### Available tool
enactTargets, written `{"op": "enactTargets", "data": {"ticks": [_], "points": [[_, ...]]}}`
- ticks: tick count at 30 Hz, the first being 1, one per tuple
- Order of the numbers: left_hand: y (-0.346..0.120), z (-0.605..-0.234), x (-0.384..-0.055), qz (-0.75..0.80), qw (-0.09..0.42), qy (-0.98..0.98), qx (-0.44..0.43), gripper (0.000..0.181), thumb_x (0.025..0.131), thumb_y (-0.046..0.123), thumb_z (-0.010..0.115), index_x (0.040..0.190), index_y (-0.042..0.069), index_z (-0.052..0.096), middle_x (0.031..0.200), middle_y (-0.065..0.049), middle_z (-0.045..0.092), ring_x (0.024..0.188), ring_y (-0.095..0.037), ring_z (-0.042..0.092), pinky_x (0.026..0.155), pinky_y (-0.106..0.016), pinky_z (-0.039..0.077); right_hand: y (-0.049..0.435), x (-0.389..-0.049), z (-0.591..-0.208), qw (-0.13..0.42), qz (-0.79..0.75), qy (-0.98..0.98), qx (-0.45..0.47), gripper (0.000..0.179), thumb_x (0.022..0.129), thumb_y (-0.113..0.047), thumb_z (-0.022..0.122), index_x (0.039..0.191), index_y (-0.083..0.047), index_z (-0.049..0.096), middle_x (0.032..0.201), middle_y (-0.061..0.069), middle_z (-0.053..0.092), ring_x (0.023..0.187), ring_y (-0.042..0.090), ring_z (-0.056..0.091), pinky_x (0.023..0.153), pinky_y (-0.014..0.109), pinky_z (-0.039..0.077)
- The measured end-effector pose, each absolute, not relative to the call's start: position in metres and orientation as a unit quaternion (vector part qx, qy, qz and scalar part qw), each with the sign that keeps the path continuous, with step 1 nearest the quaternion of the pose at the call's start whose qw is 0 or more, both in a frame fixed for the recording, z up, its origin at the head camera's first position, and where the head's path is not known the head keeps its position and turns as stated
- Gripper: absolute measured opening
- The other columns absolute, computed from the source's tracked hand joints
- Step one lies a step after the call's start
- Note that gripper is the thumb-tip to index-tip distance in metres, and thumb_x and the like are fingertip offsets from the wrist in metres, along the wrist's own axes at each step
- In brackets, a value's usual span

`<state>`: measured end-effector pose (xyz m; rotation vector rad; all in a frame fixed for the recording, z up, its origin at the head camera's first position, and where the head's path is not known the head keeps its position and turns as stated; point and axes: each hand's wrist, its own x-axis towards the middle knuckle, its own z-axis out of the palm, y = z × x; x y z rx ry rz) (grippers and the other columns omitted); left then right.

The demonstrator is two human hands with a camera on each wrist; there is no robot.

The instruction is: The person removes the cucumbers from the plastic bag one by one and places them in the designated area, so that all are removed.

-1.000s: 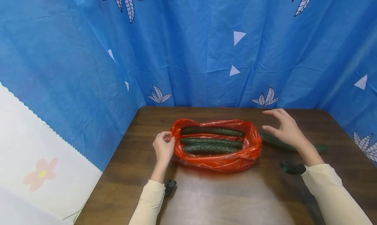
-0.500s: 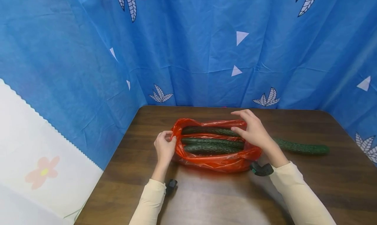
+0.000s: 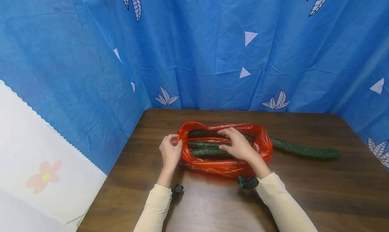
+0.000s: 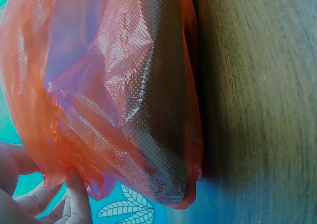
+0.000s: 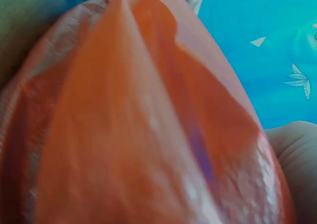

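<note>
On the dark brown wood-grained table (image 3: 340,188), the glossy red plastic bag (image 3: 223,170) stands with its left rim pinched in the left hand (image 3: 170,152). Over the bag's opening, the right hand (image 3: 240,147) curves with thumb and fingers apart, gripping nothing, above long, bumpy dark-green cucumbers (image 3: 205,153); whether it touches them cannot be told.

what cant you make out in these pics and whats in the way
Right hand: whether its fingertips touch anything; in the right wrist view the red plastic bag covers them.
Bagged cucumbers: part of their length, behind the right hand in the head view.
Loose cucumber: its left end, behind the bag's rim in the head view.
Left hand: partly cut off by the left and bottom edges in the left wrist view.
</note>
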<state>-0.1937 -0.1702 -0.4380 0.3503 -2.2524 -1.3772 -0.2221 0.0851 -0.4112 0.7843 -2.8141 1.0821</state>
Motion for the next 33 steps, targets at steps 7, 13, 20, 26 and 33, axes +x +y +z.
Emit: {"op": "enactTargets", "data": {"ticks": [7,13,20,26,33], "points": [[-0.170,-0.438,-0.194,-0.506,0.235,-0.820,0.128,0.016,0.085,0.006,0.071,0.101,0.003,0.071,0.101,-0.015,0.067,0.090,-0.030,0.061,0.082,-0.048,0.055,0.079,-0.219,-0.426,-0.017,0.333,-0.913,0.235,0.050,0.084,-0.018,0.076,0.130,-0.011,0.059,0.124,0.012,0.060,0.113,0.033,0.058,0.094,0.054,0.050],[-0.170,-0.438,-0.194,-0.506,0.232,-0.821,0.128,0.016,0.086,0.007,0.071,0.101,0.003,0.071,0.101,-0.014,0.066,0.089,-0.030,0.061,0.081,-0.047,0.055,0.077,-0.217,-0.435,-0.024,0.314,-0.919,0.236,0.048,0.084,-0.020,0.077,0.128,-0.013,0.061,0.121,0.009,0.061,0.110,0.030,0.059,0.091,0.052,0.051],[-0.169,-0.439,-0.195,-0.507,0.230,-0.821,0.127,0.016,0.086,0.007,0.070,0.101,0.003,0.071,0.101,-0.015,0.067,0.089,-0.029,0.062,0.080,-0.047,0.056,0.075,-0.214,-0.443,-0.032,0.293,-0.927,0.231,0.045,0.083,-0.020,0.077,0.126,-0.013,0.063,0.119,0.008,0.062,0.111,0.030,0.057,0.095,0.053,0.048],[-0.169,-0.438,-0.194,-0.507,0.229,-0.822,0.125,0.016,0.086,0.007,0.070,0.102,0.003,0.071,0.100,-0.015,0.067,0.089,-0.030,0.061,0.082,-0.047,0.054,0.074,-0.212,-0.445,-0.019,0.277,-0.933,0.229,0.045,0.082,-0.019,0.078,0.124,-0.014,0.064,0.122,0.009,0.062,0.117,0.032,0.055,0.100,0.058,0.043],[-0.169,-0.438,-0.194,-0.507,0.224,-0.822,0.127,0.017,0.086,0.007,0.071,0.102,0.003,0.071,0.101,-0.015,0.067,0.089,-0.030,0.061,0.082,-0.047,0.055,0.071,-0.210,-0.448,-0.014,0.264,-0.939,0.222,0.043,0.082,-0.020,0.078,0.122,-0.015,0.065,0.130,0.010,0.061,0.125,0.035,0.051,0.103,0.062,0.038]]}}
